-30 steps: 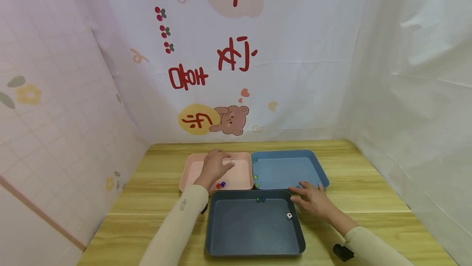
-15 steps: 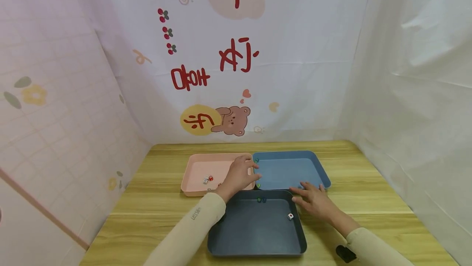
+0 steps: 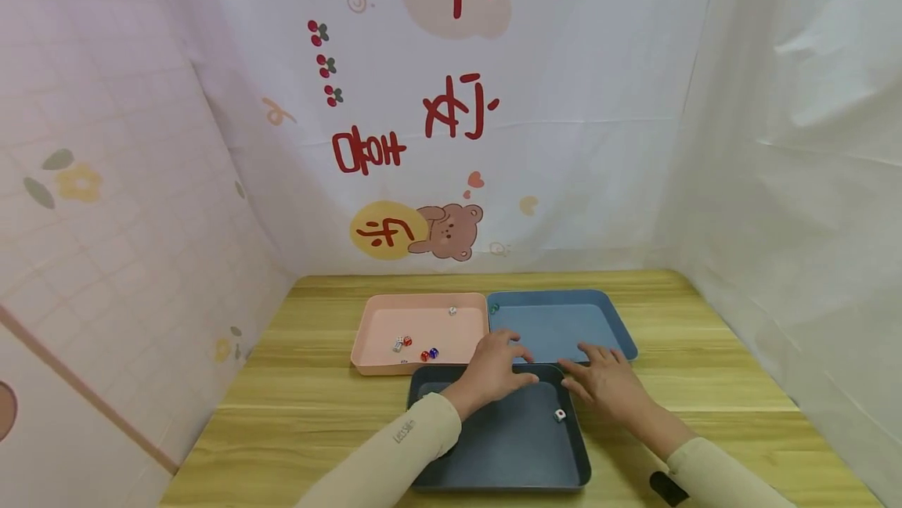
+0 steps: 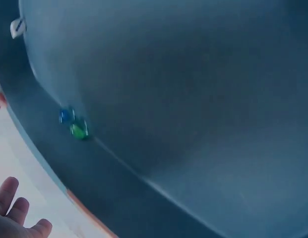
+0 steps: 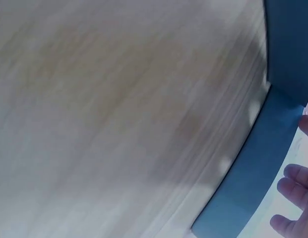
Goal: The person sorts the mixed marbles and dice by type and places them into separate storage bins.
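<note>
My left hand [image 3: 496,367] is over the far part of the dark tray [image 3: 507,480], fingers spread and slightly bent, with nothing visible in its grasp. Beneath it in the dark tray, the left wrist view shows a small translucent green piece [image 4: 79,130] beside a blue one [image 4: 66,115], both at the tray wall; the hand hides them in the head view. A white die [image 3: 560,415] lies by that tray's right wall. My right hand [image 3: 609,383] is at the dark tray's far right corner, next to the blue tray [image 3: 564,324], its fingers extended and holding nothing.
Behind the dark tray on the left, a pink tray [image 3: 423,324] holds a white die [image 3: 452,311], red dice [image 3: 407,341] and a blue die [image 3: 433,353]. A green piece [image 3: 495,308] lies in the blue tray's far left corner. White cloth walls surround the wooden table [image 3: 712,383].
My left hand has moved right and nearer, from the pink tray past the blue tray's left edge to over the dark tray. My right hand has stayed nearly still.
</note>
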Demonstrator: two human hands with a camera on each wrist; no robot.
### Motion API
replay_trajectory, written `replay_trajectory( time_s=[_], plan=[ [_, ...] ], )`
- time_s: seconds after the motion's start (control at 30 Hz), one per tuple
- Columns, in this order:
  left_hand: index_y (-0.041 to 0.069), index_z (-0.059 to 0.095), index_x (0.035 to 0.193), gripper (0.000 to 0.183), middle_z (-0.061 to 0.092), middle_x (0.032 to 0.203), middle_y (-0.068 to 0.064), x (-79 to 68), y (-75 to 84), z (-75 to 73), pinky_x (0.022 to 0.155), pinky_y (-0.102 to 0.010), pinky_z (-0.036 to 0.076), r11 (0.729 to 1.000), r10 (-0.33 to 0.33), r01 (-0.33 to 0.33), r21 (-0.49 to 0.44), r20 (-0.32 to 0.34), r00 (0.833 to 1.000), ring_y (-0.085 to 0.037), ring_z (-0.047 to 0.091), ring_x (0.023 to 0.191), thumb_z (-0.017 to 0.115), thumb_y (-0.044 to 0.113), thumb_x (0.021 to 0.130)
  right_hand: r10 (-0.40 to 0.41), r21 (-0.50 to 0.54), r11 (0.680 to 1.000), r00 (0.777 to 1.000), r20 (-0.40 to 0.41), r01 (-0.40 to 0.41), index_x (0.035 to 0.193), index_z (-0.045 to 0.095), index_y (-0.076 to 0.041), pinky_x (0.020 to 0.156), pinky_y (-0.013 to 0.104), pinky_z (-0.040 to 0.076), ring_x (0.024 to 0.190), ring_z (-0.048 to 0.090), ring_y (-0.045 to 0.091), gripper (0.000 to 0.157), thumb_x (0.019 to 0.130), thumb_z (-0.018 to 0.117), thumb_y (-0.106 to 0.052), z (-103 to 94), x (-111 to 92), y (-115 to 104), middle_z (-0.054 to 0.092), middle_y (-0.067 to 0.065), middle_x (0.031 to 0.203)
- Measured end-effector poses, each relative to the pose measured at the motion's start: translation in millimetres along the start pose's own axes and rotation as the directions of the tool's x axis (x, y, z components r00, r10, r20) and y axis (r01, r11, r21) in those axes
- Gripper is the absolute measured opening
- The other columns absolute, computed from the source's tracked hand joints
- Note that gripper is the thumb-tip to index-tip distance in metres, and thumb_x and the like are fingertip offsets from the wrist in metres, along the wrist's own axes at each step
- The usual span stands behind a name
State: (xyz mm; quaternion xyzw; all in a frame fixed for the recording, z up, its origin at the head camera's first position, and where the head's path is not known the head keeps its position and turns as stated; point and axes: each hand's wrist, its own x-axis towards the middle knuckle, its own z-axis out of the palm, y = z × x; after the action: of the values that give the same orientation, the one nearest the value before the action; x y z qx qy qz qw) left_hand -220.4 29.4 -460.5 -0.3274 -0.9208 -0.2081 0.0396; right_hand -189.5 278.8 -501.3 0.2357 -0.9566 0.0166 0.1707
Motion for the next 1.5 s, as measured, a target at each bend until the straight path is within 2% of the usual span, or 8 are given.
replay_trajectory(
  time_s=[0.07, 0.2, 0.5, 0.73, 0.87, 1.1, 1.33, 1.5],
  plan=[
    [0.024, 0.076, 0.11, 0.028, 0.055, 0.136, -0.003, -1.3, 3.6, 4.4, 0.11, -0.047, 0.035, 1.0, 0.02, -0.02, 0.019, 0.013, 1.0, -0.023, 0.047, 0.13, 0.075, 0.042, 0.088, -0.024, -0.039, 0.999, 1.0, -0.013, 0.023, 0.126, 0.071, -0.021, 0.086, 0.061, 0.048, 0.11, 0.059, 0.04, 0.037, 0.094, 0.067, -0.041, 0.0, -0.6, -0.3, 0.061, 0.022, 0.121],
    [0.025, 0.077, 0.109, 0.028, 0.056, 0.135, -0.002, -2.7, 8.7, 11.7, 0.11, -0.046, 0.036, 0.997, 0.06, -0.062, 0.056, 0.031, 0.998, -0.022, 0.048, 0.129, 0.075, 0.043, 0.087, -0.036, -0.038, 0.999, 0.999, -0.032, 0.035, 0.126, 0.071, -0.021, 0.076, 0.056, 0.052, 0.102, 0.06, 0.037, 0.037, 0.093, 0.068, -0.039, 2.5, -2.4, -0.1, 0.062, 0.018, 0.113],
    [0.028, 0.077, 0.105, 0.026, 0.057, 0.133, -0.004, -3.4, 12.2, 22.8, 0.11, -0.046, 0.035, 0.989, 0.105, -0.109, 0.099, 0.051, 0.993, -0.022, 0.048, 0.127, 0.076, 0.045, 0.086, -0.03, -0.01, 1.0, 0.997, -0.071, 0.029, 0.125, 0.072, -0.021, 0.066, 0.049, 0.052, 0.093, 0.059, 0.031, 0.036, 0.093, 0.069, -0.037, 7.3, -3.3, 0.7, 0.059, 0.015, 0.106],
    [0.031, 0.077, 0.103, 0.025, 0.055, 0.134, -0.003, -3.6, 16.8, 30.7, 0.11, -0.044, 0.034, 0.989, 0.099, -0.106, 0.105, 0.077, 0.992, -0.021, 0.046, 0.129, 0.076, 0.048, 0.085, -0.034, 0.011, 0.999, 0.995, -0.092, 0.035, 0.125, 0.072, -0.02, 0.068, 0.048, 0.052, 0.091, 0.058, 0.031, 0.036, 0.093, 0.069, -0.036, 13.3, -4.3, 4.4, 0.059, 0.015, 0.106],
    [0.033, 0.076, 0.102, 0.026, 0.054, 0.135, -0.001, -2.6, 18.4, 38.4, 0.111, -0.045, 0.033, 0.984, 0.097, -0.109, 0.141, 0.088, 0.991, -0.02, 0.043, 0.131, 0.074, 0.053, 0.084, -0.026, 0.028, 0.999, 0.996, -0.085, 0.029, 0.126, 0.071, -0.019, 0.072, 0.049, 0.052, 0.092, 0.058, 0.032, 0.036, 0.093, 0.069, -0.035, 15.7, -4.5, 5.0, 0.058, 0.016, 0.107],
    [0.037, 0.074, 0.1, 0.028, 0.049, 0.142, -0.003, -1.4, 25.2, 45.1, 0.113, -0.054, 0.028, 0.961, 0.12, -0.146, 0.234, 0.121, 0.985, -0.025, 0.033, 0.141, 0.073, 0.058, 0.083, -0.002, 0.046, 0.999, 0.998, -0.068, 0.005, 0.128, 0.07, -0.018, 0.079, 0.055, 0.052, 0.099, 0.058, 0.036, 0.038, 0.094, 0.068, -0.034, 16.7, -4.6, 4.6, 0.059, 0.019, 0.112],
    [0.04, 0.075, 0.1, 0.025, 0.047, 0.144, -0.001, 0.1, 28.9, 49.5, 0.115, -0.054, 0.026, 0.94, 0.129, -0.166, 0.297, 0.14, 0.982, -0.025, 0.03, 0.143, 0.071, 0.059, 0.084, -0.002, 0.063, 0.998, 0.998, -0.056, 0.006, 0.128, 0.07, -0.018, 0.078, 0.055, 0.052, 0.102, 0.059, 0.038, 0.036, 0.095, 0.066, -0.034, 15.3, -5.1, 3.6, 0.058, 0.021, 0.117],
    [0.04, 0.075, 0.098, 0.021, 0.046, 0.144, -0.001, 1.5, 28.9, 53.3, 0.114, -0.053, 0.027, 0.929, 0.14, -0.176, 0.327, 0.13, 0.982, -0.025, 0.03, 0.143, 0.071, 0.056, 0.086, 0.0, 0.06, 0.998, 0.998, -0.056, 0.004, 0.128, 0.07, -0.018, 0.079, 0.056, 0.052, 0.103, 0.059, 0.038, 0.036, 0.096, 0.066, -0.034, 15.5, -5.1, 3.4, 0.058, 0.022, 0.119]
  ],
)
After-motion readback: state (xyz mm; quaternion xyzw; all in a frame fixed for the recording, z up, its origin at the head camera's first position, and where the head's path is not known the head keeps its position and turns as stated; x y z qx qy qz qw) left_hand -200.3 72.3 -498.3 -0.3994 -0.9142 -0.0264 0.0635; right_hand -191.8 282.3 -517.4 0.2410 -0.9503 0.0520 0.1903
